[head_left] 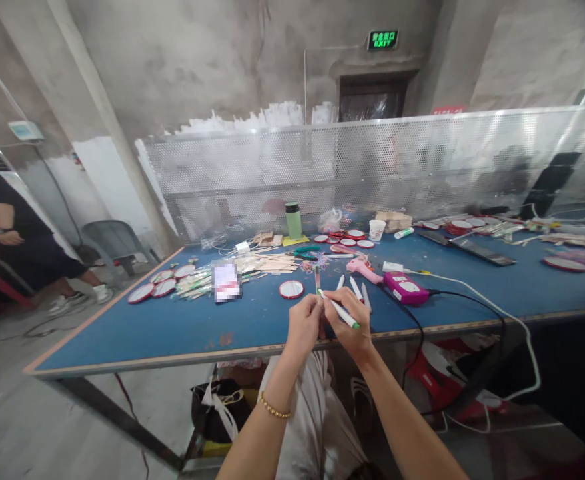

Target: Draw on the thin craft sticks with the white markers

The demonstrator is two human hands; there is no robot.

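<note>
My left hand [303, 325] is closed on a narrow wooden stick [317, 277] held upright over the table's front edge, with coloured bands along it. In my right hand [353, 327] is a white marker pen with a green end [343, 313], its tip against or very near the stick. Just beyond my hands lies a round white disc with a red rim [291, 289]. Several more white marker pens [356, 289] rest right of the stick. A pink glue gun [363, 270] lies behind them, beside a purple box [405, 288].
Wooden sticks [275, 263] and painted sticks [199, 283] are piled left of centre, near a blurred-out phone-like rectangle [227, 281]. A green bottle [293, 221] and paper cup [377, 230] stand behind. A white cable [502, 310] hangs over the edge. Another person [17, 227] is far left.
</note>
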